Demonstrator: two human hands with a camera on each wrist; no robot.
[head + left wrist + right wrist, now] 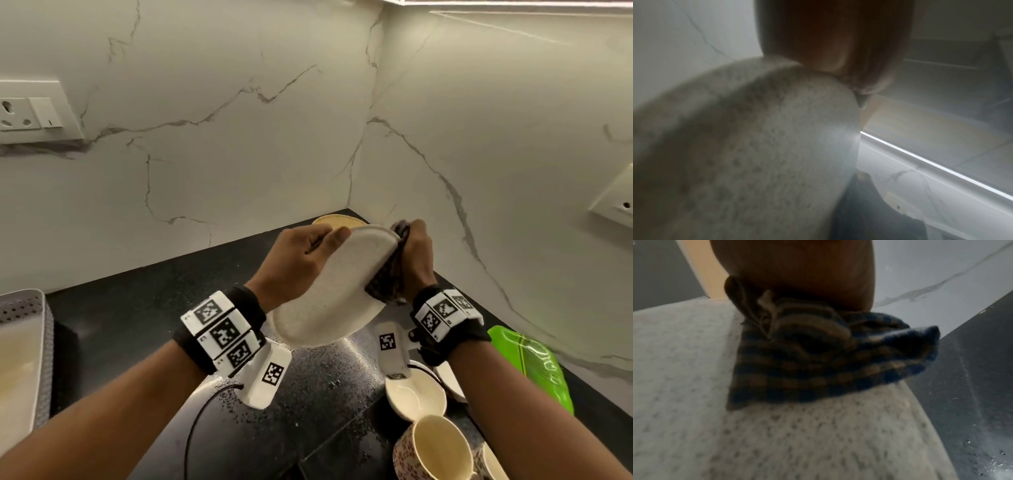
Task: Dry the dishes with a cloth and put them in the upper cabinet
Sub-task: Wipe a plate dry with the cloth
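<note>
A speckled white plate is held tilted above the black counter, its underside toward me. My left hand grips its upper left rim, thumb over the edge. My right hand holds a bunched blue-and-tan checked cloth pressed against the plate's right rim. In the right wrist view the cloth lies on the speckled plate under the hand. The left wrist view is blurred and shows the plate below the palm.
On the counter at lower right stand a cream bowl, a patterned mug and a green plate. A grey perforated tray sits at the left. A woven mat lies in the corner. Water drops dot the counter.
</note>
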